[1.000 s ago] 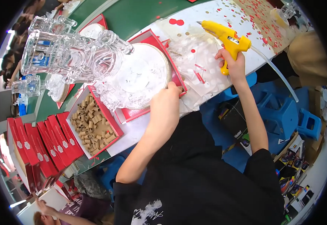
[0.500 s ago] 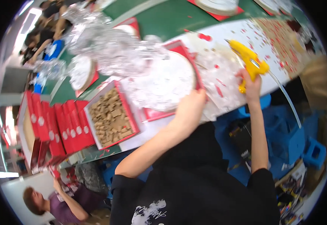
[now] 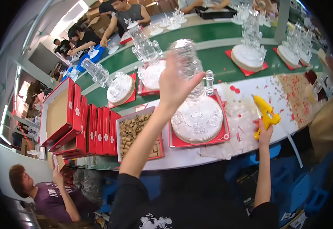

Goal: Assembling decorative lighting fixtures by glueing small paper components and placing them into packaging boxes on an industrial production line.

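My left hand (image 3: 176, 86) is raised, thumb and fingers spread, against the near side of a tall clear plastic column (image 3: 191, 65). Motion blurs the fingertips, so how firmly they touch the column cannot be made out. The column rises from a round white base (image 3: 197, 133) with small clear figures on it, set in a red box tray (image 3: 226, 138). To the right, my right hand (image 3: 264, 131) is closed round the handle of a yellow glue gun (image 3: 265, 110). The gun's nozzle points up and away, over the white table covering.
Left of the base, a red box (image 3: 160, 149) holds many short brown cardboard tubes. Red boxes (image 3: 97, 131) stand stacked further left. Other clear ornaments (image 3: 246, 57) stand along the green surface (image 3: 212, 36). Red scraps (image 3: 288, 93) litter the right side. Several people work nearby.
My left hand has left the tray's edge and risen to the clear column. The view has tilted up and levelled, showing more of the far side. The glue gun stays in my right hand.
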Available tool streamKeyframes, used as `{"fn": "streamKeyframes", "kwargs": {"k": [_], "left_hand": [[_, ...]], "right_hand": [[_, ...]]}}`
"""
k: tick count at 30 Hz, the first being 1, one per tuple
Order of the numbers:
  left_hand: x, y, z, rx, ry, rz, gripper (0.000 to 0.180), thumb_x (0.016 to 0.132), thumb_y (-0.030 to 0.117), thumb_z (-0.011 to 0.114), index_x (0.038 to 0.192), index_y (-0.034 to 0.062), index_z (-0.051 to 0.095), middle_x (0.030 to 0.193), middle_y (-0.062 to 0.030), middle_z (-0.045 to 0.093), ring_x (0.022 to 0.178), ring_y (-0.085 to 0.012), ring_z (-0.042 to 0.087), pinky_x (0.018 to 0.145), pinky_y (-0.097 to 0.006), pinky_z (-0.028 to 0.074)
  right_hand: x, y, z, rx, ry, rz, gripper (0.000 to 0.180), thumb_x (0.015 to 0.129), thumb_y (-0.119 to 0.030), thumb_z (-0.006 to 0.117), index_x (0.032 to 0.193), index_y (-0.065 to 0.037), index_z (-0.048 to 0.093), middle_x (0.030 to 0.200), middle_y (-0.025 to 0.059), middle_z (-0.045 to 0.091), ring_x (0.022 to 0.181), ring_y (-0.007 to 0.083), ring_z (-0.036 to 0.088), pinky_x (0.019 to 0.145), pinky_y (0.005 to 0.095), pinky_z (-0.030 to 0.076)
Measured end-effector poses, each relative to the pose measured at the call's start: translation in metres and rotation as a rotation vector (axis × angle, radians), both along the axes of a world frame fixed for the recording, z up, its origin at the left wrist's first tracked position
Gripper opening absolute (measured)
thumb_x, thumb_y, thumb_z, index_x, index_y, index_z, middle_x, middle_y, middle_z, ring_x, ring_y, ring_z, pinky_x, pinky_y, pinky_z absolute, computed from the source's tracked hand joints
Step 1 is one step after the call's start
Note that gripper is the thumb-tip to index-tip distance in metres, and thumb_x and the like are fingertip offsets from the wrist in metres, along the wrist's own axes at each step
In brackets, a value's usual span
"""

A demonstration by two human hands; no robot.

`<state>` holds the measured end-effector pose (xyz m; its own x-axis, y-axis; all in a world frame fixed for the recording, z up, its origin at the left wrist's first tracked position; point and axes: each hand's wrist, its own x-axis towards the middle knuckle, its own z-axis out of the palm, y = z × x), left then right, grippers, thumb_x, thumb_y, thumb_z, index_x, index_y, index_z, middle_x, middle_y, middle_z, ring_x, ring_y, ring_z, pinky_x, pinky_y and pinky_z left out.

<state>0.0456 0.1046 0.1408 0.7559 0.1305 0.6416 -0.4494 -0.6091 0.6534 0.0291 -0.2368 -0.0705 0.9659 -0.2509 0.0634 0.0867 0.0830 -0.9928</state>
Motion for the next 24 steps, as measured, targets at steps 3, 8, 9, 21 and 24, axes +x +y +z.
{"fn": "streamKeyframes", "kwargs": {"k": [3,8,9,21,24], "left_hand": [[0.061,-0.007,0.022,0.123,-0.068,-0.138,0.076,0.062,0.035,0.082,0.121,0.0022,0.045,0.089,-0.0141,0.068,0.084,-0.0326,0.067,0.077,-0.041,0.052],[0.131,-0.041,0.059,0.181,-0.132,-0.068,0.068,0.063,0.034,0.080,0.112,0.0034,0.045,0.086,-0.0158,0.067,0.083,-0.0361,0.065,0.075,-0.044,0.051],[0.151,-0.038,0.053,0.174,-0.126,-0.033,0.069,0.063,0.034,0.079,0.113,0.0029,0.042,0.087,-0.0166,0.067,0.084,-0.0373,0.065,0.076,-0.045,0.051],[0.203,0.009,-0.040,0.343,-0.086,0.058,0.075,0.077,0.028,0.071,0.134,-0.0062,0.036,0.134,-0.0289,0.042,0.128,-0.0408,0.039,0.110,-0.043,0.028],[0.089,-0.021,-0.033,0.328,-0.073,-0.375,0.074,0.077,0.024,0.071,0.137,-0.0028,0.036,0.139,-0.0288,0.036,0.133,-0.0421,0.032,0.112,-0.044,0.027]], "right_hand": [[0.001,0.004,0.002,0.024,0.014,0.003,0.022,0.091,-0.014,0.058,0.108,-0.002,0.053,0.084,0.0065,0.066,0.056,0.0082,0.053,0.051,0.0203,0.044],[0.000,-0.012,-0.002,0.066,-0.001,-0.064,0.024,0.091,-0.014,0.057,0.111,-0.002,0.052,0.091,0.0076,0.065,0.076,0.0134,0.064,0.056,0.0224,0.048],[0.000,-0.012,-0.003,0.083,-0.008,-0.068,0.024,0.091,-0.014,0.057,0.112,-0.003,0.051,0.092,0.0079,0.065,0.081,0.0148,0.064,0.058,0.0231,0.049],[0.004,0.008,-0.019,0.078,0.019,-0.015,0.026,0.090,-0.017,0.061,0.111,-0.005,0.053,0.089,0.0074,0.067,0.062,0.0116,0.059,0.053,0.0231,0.047],[-0.013,-0.031,-0.024,0.112,0.033,-0.100,0.029,0.092,-0.019,0.059,0.117,-0.006,0.054,0.092,0.0075,0.067,0.063,0.0102,0.058,0.054,0.0217,0.046]]}}
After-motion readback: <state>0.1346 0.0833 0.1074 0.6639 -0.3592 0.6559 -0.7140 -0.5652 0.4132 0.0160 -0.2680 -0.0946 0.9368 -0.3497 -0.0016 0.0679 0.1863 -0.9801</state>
